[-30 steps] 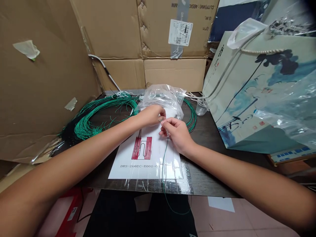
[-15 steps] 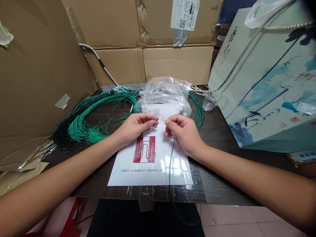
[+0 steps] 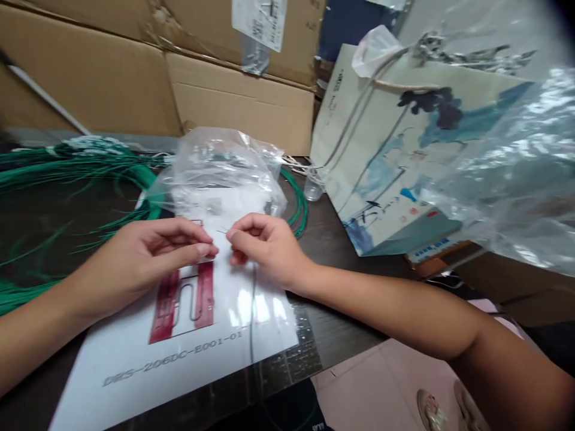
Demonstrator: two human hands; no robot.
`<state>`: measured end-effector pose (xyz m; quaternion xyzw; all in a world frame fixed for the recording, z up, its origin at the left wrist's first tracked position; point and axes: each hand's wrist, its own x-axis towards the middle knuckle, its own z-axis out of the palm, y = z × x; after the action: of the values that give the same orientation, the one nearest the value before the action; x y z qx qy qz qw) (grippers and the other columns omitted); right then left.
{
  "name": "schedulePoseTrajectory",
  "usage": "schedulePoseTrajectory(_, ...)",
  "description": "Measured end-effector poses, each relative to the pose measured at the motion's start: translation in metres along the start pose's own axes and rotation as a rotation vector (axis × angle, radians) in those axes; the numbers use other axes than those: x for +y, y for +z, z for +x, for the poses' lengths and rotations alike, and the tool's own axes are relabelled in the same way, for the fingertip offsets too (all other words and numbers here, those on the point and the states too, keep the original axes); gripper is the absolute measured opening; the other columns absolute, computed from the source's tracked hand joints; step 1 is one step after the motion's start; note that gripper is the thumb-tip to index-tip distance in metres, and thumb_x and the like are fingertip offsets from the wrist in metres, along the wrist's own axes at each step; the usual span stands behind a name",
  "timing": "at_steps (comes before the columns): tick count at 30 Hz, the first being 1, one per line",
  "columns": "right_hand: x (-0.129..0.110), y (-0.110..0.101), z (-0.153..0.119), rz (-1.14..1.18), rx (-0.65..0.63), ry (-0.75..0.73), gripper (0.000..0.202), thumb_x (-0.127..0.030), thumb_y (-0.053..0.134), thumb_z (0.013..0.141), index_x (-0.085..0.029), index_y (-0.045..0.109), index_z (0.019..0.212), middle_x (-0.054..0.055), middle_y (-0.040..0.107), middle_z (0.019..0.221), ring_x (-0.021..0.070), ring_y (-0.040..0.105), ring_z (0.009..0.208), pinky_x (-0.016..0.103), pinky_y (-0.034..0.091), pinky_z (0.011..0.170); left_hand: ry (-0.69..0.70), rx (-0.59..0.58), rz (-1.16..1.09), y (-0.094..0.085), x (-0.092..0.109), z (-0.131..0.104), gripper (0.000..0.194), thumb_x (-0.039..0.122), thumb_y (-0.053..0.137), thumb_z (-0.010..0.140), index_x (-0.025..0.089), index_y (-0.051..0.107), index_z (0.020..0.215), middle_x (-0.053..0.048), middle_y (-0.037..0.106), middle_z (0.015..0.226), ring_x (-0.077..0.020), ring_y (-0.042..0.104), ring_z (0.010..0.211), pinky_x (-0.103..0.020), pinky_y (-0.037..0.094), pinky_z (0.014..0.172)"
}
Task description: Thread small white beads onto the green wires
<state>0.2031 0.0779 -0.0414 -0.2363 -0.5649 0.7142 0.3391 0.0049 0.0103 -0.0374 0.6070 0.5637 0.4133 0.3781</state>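
My right hand [image 3: 265,245] is closed in a pinch on a thin dark green wire [image 3: 252,317]. Two fine dark ends of it stick out past the fingertips toward the left, and its length hangs over the table's front edge. Just left of those ends, my left hand [image 3: 153,257] has thumb and fingertips brought together; anything between them is too small to make out. The hands are a short gap apart. Beneath them lies a printed sheet [image 3: 179,371] under clear film, with a red and white drawing and the text DRS-206DC-E001-01.
Bundles of green wires [image 3: 144,179] lie at the left. Behind the sheet sits a clear plastic bag [image 3: 224,155], with more coiled green wire [image 3: 299,203] beside it. A painted paper bag [image 3: 381,155] and a clear plastic wrap [image 3: 516,179] stand at right. Cardboard [image 3: 242,108] closes the back.
My view has swung to the right and tilted, so the sheet and wires shift left in it. The right hand keeps its pinch on the wire; both hands stay close together.
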Motion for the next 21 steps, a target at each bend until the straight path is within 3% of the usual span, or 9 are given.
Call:
schedulePoseTrajectory(3,0.002,0.002,-0.007,-0.068,0.025,-0.029,0.019,-0.031,0.075,0.079,-0.018,0.063,0.075,-0.004,0.064,0.059,0.0080,0.059,0.051,0.020,0.048,0.053,0.037,-0.037,-0.027,0.004,0.008,-0.005,0.013,0.034,0.077,0.081,0.022,0.075,0.084,-0.001,0.076,0.081,-0.0145,0.070,0.075,-0.019,0.054,0.065)
schedulePoseTrajectory(10,0.007,-0.002,-0.011,-0.185,0.011,-0.094,0.022,-0.036,0.075,0.082,-0.017,0.067,0.075,0.000,0.066,0.057,0.0097,0.059,0.051,0.022,0.047,0.052,0.009,-0.022,-0.237,0.012,0.011,-0.007,0.009,0.024,0.078,0.080,0.017,0.072,0.081,-0.005,0.076,0.088,-0.0148,0.072,0.085,-0.026,0.059,0.081)
schedulePoseTrajectory(15,0.002,0.002,-0.015,-0.239,0.026,-0.096,0.016,-0.023,0.075,0.074,-0.017,0.062,0.065,-0.001,0.062,0.051,0.0099,0.056,0.046,0.021,0.041,0.044,0.033,0.003,-0.286,0.015,0.011,-0.006,0.006,0.015,0.079,0.076,0.019,0.074,0.076,-0.001,0.074,0.081,-0.0108,0.069,0.078,-0.022,0.057,0.075)
schedulePoseTrajectory(21,0.000,0.005,-0.017,-0.249,0.012,-0.106,0.014,-0.014,0.072,0.069,-0.018,0.061,0.061,-0.002,0.059,0.050,0.0083,0.051,0.044,0.019,0.038,0.041,0.012,0.025,-0.234,0.013,0.011,-0.006,0.009,0.015,0.082,0.071,0.019,0.074,0.072,-0.001,0.072,0.078,-0.0121,0.066,0.074,-0.023,0.056,0.069)
